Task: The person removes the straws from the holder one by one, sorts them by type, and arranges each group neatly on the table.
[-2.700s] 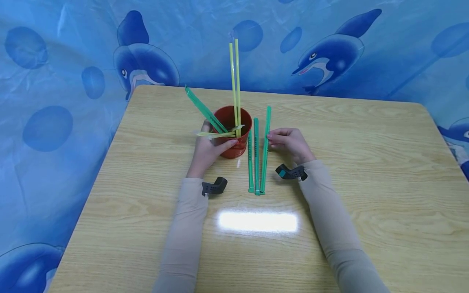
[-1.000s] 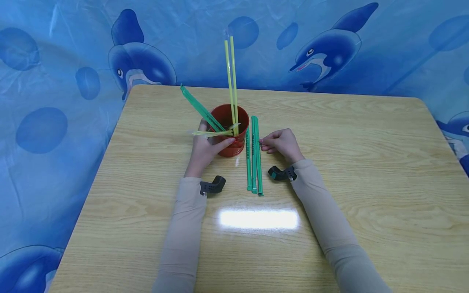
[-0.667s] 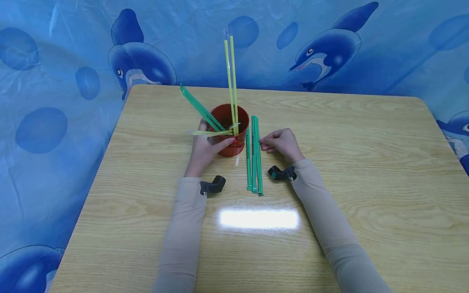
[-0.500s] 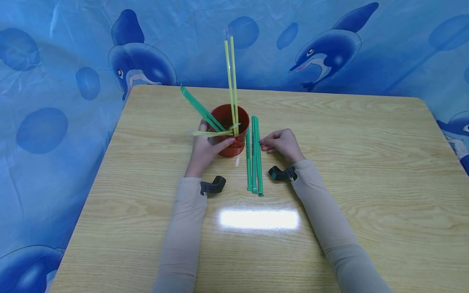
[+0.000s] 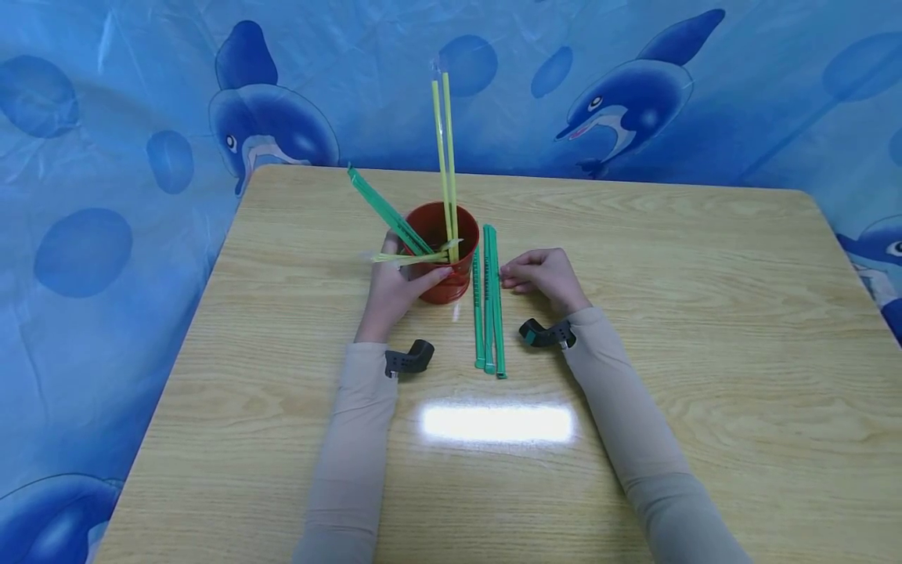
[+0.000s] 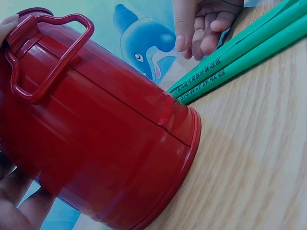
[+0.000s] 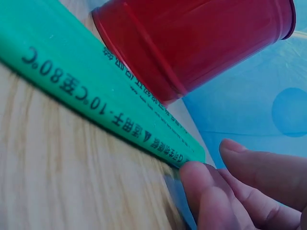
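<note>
My left hand (image 5: 391, 298) grips a small red bucket (image 5: 444, 293) from its left side, thumb across the front near the rim. Two yellow straws (image 5: 453, 164) in clear wrapping stand upright in the bucket. A green-wrapped straw bundle (image 5: 384, 207) leans out to the left, and more wrapped yellow straws (image 5: 412, 258) lie low across the rim. Right of the bucket, three green-wrapped straws (image 5: 489, 313) lie side by side on the table. Close along their right edge is my right hand (image 5: 546, 278); in the right wrist view its thumb (image 7: 235, 146) stands apart from the fingertips at the straw's edge.
The wooden table (image 5: 676, 329) carries a bright light reflection (image 5: 496, 424) near its front. Behind it hangs a blue curtain (image 5: 380, 94) with dolphins. A black wrist camera (image 5: 411, 358) sits on the left sleeve, another camera (image 5: 546, 334) on the right.
The rightmost green straw, earlier slanted and pinched by my right hand, now lies against the other two. My right hand has shifted left and let go. My left hand keeps its hold.
</note>
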Demonstrator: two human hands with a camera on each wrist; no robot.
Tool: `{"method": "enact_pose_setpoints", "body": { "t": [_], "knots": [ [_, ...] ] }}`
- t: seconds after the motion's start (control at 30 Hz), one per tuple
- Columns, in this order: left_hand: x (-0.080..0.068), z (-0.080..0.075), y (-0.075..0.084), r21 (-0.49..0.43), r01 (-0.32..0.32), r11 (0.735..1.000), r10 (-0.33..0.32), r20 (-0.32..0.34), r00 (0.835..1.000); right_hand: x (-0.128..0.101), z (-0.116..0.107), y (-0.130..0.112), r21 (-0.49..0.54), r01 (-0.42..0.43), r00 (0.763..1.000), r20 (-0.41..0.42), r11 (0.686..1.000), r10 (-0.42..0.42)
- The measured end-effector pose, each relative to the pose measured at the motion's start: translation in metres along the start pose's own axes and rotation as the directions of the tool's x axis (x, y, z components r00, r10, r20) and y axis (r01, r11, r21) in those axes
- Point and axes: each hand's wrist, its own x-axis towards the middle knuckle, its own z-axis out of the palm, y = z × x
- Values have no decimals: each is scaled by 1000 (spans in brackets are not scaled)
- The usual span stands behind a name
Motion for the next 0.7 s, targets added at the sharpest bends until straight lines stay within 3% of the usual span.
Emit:
{"method": "enact_pose_setpoints", "body": {
  "t": [0.17,0.33,0.57,0.7],
  "knots": [
    [-1,-1,0,12,-1,1000,1,-5,1000,-2,1,-3,-4,26,1000,-12,1000,-26],
    [0,-1,1,28,-4,1000,5,-10,1000,-5,2,-9,-76,63,994,-79,995,-69],
    [1,-1,0,56,-7,998,8,-17,1000,-11,8,-27,-31,208,973,-97,978,-210],
    [5,-4,-15,55,-10,998,12,-24,1000,-15,11,-40,-9,269,959,-87,963,-268]
  ]
}}
